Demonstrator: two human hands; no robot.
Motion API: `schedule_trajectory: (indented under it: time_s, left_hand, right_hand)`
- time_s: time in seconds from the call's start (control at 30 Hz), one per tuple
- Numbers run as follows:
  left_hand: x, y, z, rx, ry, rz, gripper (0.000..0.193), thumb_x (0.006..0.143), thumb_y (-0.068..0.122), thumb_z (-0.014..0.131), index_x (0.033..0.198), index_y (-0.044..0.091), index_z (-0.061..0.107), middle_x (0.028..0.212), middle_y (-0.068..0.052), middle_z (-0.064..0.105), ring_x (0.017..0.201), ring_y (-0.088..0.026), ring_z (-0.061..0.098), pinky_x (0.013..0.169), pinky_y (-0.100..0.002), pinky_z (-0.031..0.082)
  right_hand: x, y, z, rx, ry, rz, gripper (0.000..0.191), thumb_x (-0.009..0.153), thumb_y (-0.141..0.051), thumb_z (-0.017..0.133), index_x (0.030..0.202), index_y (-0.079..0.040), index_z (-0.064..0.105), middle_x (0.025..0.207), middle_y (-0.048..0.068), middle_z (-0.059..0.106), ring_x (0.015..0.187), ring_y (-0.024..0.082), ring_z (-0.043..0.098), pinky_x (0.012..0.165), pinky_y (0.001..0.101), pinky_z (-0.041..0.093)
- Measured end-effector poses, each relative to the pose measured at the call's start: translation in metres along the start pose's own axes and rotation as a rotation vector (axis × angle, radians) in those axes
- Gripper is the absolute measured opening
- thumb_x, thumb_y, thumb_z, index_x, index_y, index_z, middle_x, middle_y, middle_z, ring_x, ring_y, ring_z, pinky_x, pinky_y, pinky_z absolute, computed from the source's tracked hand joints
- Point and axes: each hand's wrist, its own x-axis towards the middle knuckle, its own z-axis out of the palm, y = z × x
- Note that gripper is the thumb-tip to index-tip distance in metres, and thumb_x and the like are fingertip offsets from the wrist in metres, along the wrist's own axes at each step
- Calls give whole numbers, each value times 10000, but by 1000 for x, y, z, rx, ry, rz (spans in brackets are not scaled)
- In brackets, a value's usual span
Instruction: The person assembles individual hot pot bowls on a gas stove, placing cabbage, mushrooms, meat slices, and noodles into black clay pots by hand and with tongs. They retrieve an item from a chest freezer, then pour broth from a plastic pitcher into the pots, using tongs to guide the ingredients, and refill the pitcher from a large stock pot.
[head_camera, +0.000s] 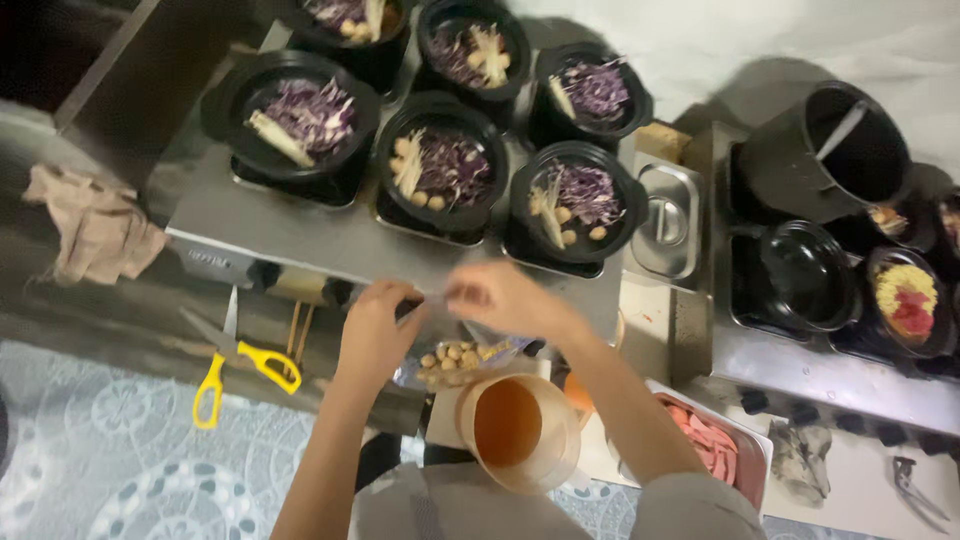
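The left hand (375, 325) and the right hand (505, 298) were held close together above a clear plastic bag (455, 362) of small round beige balls. Both hands had their fingers pressed together at the bag's upper edge, each pinching the plastic film at the mouth. The bag sat at the near edge of the table (290, 225), directly below the hands and just above an orange plastic cup (515, 425).

Six black pots stood in two rows on the table beyond the hands. The nearest pot (573, 200) held shredded purple cabbage, pale strips and several of the same beige balls. The pot to its left (438, 165) held the same contents. The far-left pot (300, 115) held cabbage and pale strips; whether it held balls could not be told.

A small steel container with a lid (668, 218) stood to the right of the pots. Yellow-handled scissors (235, 360) lay on the lower ledge to the left of the left hand. A tray of pink sausage pieces (715, 445) lay beside the right forearm. A crumpled cloth (95, 225) lay at the far left.
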Motion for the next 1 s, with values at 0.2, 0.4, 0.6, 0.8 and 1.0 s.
schedule_trajectory:
  time_s: [0.2,0.4,0.6,0.8,1.0]
  left_hand:
    - [-5,12,6,124,-71,48,264,800,180,753,1036,66,716,1078,-150,691,1020,-385,637,837,-471,515]
    - [-17,-9,17,388,-257,-187,352,789,351,787,1022,101,698,1024,-123,669,1011,-354,651,843,-466,540]
    - [-14,-43,28,267,-313,-154,312,772,356,762,803,60,668,923,-125,659,943,-360,665,795,-467,548]
    - [-12,-53,31,168,-256,-78,345,807,365,742,765,36,642,896,-130,651,863,-393,656,725,-492,533]
    - [-17,-56,33,87,-290,29,371,829,369,736,710,35,628,839,-121,644,808,-377,654,700,-487,526]
  right_hand:
    - [-38,-1,52,-143,-398,214,338,968,-373,612,1056,-78,751,926,171,742,857,322,710,764,431,531]
    - [-13,22,102,-485,-415,251,409,833,-418,737,1051,-72,741,935,191,740,874,354,698,784,456,539]
    - [7,26,116,-492,-439,310,395,837,-402,735,1052,-71,736,936,182,738,867,339,696,777,448,541]
    - [13,20,126,-464,-404,371,381,841,-387,733,1052,-70,732,936,173,736,861,324,695,770,440,544]
    - [16,17,145,-437,-376,405,367,846,-371,732,1053,-69,727,937,164,733,854,309,693,763,432,546]
